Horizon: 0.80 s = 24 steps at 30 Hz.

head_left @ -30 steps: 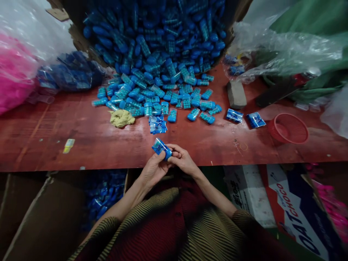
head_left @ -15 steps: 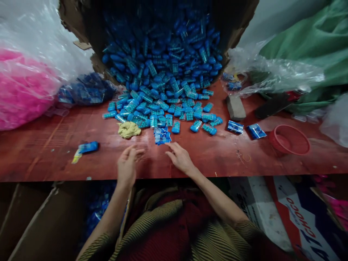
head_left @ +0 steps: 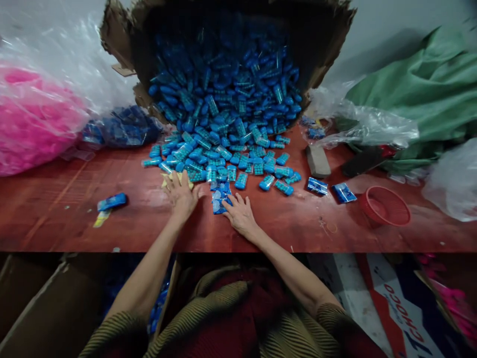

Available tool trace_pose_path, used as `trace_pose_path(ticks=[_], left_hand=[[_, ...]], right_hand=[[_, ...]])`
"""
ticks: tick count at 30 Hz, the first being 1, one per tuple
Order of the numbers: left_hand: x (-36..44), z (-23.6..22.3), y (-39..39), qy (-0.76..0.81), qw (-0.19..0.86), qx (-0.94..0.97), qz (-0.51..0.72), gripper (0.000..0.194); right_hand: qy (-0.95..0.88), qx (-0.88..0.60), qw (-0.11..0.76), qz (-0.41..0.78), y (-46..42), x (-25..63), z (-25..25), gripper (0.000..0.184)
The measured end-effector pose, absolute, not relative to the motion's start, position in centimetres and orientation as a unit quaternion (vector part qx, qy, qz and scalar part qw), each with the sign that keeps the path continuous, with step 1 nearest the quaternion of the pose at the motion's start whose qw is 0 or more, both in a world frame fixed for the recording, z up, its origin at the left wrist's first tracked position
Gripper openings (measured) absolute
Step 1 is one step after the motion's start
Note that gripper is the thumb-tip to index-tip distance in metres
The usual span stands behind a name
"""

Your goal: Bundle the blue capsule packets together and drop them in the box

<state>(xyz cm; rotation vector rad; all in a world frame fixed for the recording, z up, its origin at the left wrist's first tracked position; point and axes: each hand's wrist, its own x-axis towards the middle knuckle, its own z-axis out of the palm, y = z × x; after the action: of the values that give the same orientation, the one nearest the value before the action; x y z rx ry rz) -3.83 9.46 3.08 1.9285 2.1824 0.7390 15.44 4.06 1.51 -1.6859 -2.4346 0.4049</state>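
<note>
Your left hand: palm down, fingers spread wide, over the yellow lump, which shows past the fingers on both sides. Nothing seen in its grasp; cannot tell whether it presses the lump.

Your right hand: fingers loosely fanned, not closed, foremost fingertips at the right edge of the blue printed wrappers. These lie on the red desk between your two hands, at the near edge of the pile of blue bottles. The pile spills toward you from a torn cardboard box, open side facing you.

Off to your left, well apart from the hand: a blue wrapped packet, lying flat, touching a yellow label.

To your right: a grey block, two blue packs just in front of it, then a red basket beside the farther pack.
</note>
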Motion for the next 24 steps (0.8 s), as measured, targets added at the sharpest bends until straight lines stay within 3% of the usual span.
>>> trace_pose_path(ticks=[4,8,14,19,24], left_hand=[[-5.9,1.9,13.4,0.737,0.048,0.651,0.178,0.061],[-6.4,1.0,12.7,0.712,0.048,0.669,0.205,0.052],[-6.1,1.5,9.1,0.706,0.059,0.672,0.215,0.059],[-7.5,1.6,11.0,0.739,0.053,0.635,0.218,0.062],[-8.4,0.2,11.2,0.685,0.07,0.667,0.284,0.038]], right_hand=[[-0.813,-0.558,0.085,0.139,4.7,15.1,1.5,0.046],[-0.798,-0.58,0.108,0.124,5.0,15.1,1.2,0.039],[-0.804,-0.564,0.153,0.109,5.2,15.4,0.6,0.029],[-0.811,-0.551,0.172,0.095,5.7,15.3,0.9,0.026],[-0.821,-0.54,0.169,0.078,7.4,12.0,2.5,0.031]])
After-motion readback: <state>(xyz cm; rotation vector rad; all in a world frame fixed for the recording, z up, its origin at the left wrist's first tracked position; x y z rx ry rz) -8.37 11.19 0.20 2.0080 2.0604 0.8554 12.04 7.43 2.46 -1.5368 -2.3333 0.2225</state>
